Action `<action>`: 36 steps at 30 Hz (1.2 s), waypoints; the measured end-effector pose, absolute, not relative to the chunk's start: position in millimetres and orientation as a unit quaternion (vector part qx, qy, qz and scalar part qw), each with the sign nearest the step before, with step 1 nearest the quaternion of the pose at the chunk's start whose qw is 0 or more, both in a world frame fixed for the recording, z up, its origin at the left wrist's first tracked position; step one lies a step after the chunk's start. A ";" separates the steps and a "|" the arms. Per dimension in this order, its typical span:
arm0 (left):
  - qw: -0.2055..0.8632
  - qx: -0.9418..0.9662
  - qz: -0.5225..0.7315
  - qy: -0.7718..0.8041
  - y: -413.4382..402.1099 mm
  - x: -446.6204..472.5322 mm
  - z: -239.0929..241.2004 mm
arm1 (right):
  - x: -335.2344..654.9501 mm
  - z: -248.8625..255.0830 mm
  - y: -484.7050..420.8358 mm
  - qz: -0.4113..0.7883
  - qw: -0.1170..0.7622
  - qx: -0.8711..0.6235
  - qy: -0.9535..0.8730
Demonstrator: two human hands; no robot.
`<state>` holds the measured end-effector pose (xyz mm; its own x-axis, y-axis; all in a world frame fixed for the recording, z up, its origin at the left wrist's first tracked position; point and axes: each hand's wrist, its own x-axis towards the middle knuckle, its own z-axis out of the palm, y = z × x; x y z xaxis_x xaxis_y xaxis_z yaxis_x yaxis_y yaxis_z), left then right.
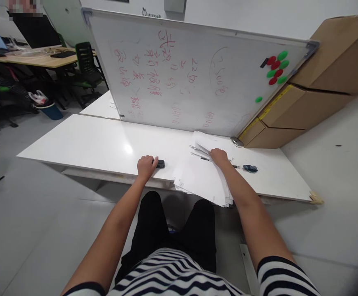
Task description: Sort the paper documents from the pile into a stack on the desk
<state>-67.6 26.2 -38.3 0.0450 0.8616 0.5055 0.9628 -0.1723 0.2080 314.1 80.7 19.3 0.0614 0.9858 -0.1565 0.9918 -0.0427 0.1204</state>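
Observation:
On the white desk's near side, my left hand [146, 166] is closed around one end of a black stapler [160, 164], whose other end sticks out to the right. Further right, my right hand [219, 156] grips the edge of some paper sheets [202, 139] at the back of the desk; its fingertips are partly hidden. A fanned stack of white papers [202, 181] lies in front of it, overhanging the desk's front edge. A dark pen-like item [204, 158] shows between the two groups of paper.
A whiteboard [166, 78] with red writing and several magnets leans at the back. Cardboard boxes [317, 102] are stacked behind the desk's right end. A small dark teal packet [250, 168] and a silver round object [236, 142] lie on the white desk [95, 139].

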 end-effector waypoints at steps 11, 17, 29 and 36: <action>0.089 -0.710 -0.275 -0.642 27.7 -66.4 -38.6 | 309.6 12.5 80.6 0.012 0.142 0.709 0.691; 0.092 -0.713 -0.272 -0.639 27.1 -67.0 -38.0 | 311.0 9.9 81.5 0.029 0.140 0.703 0.696; 0.093 -0.711 -0.274 -0.641 26.8 -67.4 -38.6 | 313.5 8.8 79.3 0.035 0.133 0.696 0.704; 0.095 -0.712 -0.268 -0.642 26.1 -66.8 -37.0 | 313.1 11.6 80.1 0.026 0.122 0.708 0.695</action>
<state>-66.8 26.1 -37.0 0.0312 0.8636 0.5032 0.9654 -0.1564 0.2086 313.1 80.1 11.6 0.0315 0.9906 -0.1331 0.9780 -0.0031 0.2086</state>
